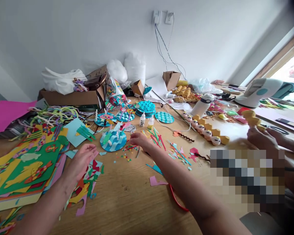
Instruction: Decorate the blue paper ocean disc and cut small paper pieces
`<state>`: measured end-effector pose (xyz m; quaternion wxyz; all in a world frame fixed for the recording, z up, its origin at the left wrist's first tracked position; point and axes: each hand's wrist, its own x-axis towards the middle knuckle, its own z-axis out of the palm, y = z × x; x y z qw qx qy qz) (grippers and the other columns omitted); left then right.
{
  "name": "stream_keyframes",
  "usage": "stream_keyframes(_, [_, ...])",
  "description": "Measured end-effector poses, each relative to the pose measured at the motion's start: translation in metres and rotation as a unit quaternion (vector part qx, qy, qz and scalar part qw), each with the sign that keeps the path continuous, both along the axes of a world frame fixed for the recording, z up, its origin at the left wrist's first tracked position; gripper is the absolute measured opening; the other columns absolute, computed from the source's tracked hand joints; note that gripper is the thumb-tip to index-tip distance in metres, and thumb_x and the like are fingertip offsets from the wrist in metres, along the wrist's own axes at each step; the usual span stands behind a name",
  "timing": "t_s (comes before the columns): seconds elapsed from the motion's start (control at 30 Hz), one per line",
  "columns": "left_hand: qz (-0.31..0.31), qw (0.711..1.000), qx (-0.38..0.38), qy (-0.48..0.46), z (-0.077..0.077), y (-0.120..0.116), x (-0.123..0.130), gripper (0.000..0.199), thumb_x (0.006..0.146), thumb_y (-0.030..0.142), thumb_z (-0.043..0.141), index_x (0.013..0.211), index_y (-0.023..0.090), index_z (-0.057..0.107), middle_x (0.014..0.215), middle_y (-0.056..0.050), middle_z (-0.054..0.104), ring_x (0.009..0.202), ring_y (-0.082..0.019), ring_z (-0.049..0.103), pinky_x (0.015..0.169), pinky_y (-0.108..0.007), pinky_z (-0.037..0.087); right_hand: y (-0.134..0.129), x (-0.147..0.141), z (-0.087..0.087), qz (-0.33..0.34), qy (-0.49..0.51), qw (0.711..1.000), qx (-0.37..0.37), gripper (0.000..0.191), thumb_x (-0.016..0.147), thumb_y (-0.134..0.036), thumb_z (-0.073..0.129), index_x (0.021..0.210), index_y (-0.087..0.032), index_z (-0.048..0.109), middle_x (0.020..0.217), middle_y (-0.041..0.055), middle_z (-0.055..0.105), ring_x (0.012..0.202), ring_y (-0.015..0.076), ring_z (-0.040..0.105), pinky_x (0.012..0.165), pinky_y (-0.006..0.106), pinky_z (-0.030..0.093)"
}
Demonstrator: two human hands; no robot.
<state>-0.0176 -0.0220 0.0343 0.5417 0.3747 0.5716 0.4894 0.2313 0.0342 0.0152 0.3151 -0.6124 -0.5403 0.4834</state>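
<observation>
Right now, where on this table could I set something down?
Near middle: bare wood between paper scraps and the red loop. A smaller patch separates the yellow carton row from another person's hands. Crowded: coloured sheets left, boxes behind.

And over to the lettering: nothing here reads out clean! Dark print shows on the label of the white bottle, far too small to spell. Right beside it, the yellow bottle wears a label too, and its print blurs away just the same. Down to the counter, where faint marks sit on the bare wood by a dark wavy stem: they may be handwritten numbers, but the figures stay illegible.
</observation>
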Motion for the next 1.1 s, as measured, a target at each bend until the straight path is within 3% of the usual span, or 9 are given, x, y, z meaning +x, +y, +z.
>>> stream_keyframes(0.3, [-0.019, 1.0, -0.015, 0.009, -0.014, 0.039, 0.002, 0.02, 0.06, 0.005, 0.054, 0.072, 0.02, 0.057, 0.085, -0.002, 0.063, 0.094, -0.015, 0.063, 0.093, -0.03, 0.047, 0.018, -0.016, 0.001, 0.027, -0.022, 0.999, -0.008, 0.008, 0.069, -0.007, 0.059, 0.07, -0.014, 0.062, 0.055, -0.0045, 0.056, 0.052, 0.0067, 0.052, 0.051, 0.015, 0.041])
stream_keyframes(0.67, [-0.037, 0.998, 0.002, 0.054, -0.013, 0.054, -0.005, 0.016, 0.059, 0.012, 0.061, 0.072, 0.02, 0.058, 0.08, -0.003, 0.065, 0.095, -0.022, 0.062, 0.084, -0.034, 0.051, 0.013, -0.019, -0.011, 0.057, -0.072, 0.996, 0.001, 0.005, 0.067, -0.015, 0.066, 0.071, -0.016, 0.067, 0.062, -0.0025, 0.064, 0.061, 0.0112, 0.059, 0.058, 0.019, 0.045])
stream_keyframes(0.9, [-0.044, 0.996, 0.013, 0.074, -0.014, 0.063, -0.004, 0.018, 0.057, 0.014, 0.058, 0.074, 0.019, 0.057, 0.084, -0.002, 0.064, 0.091, -0.02, 0.063, 0.081, -0.032, 0.051, 0.005, -0.021, -0.009, 0.052, -0.091, 0.994, 0.007, 0.011, 0.068, -0.018, 0.067, 0.079, -0.017, 0.07, 0.067, -0.0011, 0.066, 0.067, 0.0134, 0.062, 0.061, 0.021, 0.047])
stream_keyframes(1.1, [-0.058, 0.993, 0.033, 0.099, -0.012, 0.063, 0.003, 0.026, 0.057, 0.017, 0.06, 0.082, 0.019, 0.057, 0.093, -0.005, 0.068, 0.103, -0.025, 0.06, 0.085, -0.035, 0.048, -0.003, -0.021, -0.001, 0.054, -0.108, 0.992, 0.025, 0.015, 0.069, -0.017, 0.064, 0.083, -0.016, 0.07, 0.07, -0.0003, 0.067, 0.068, 0.0133, 0.062, 0.062, 0.022, 0.047])
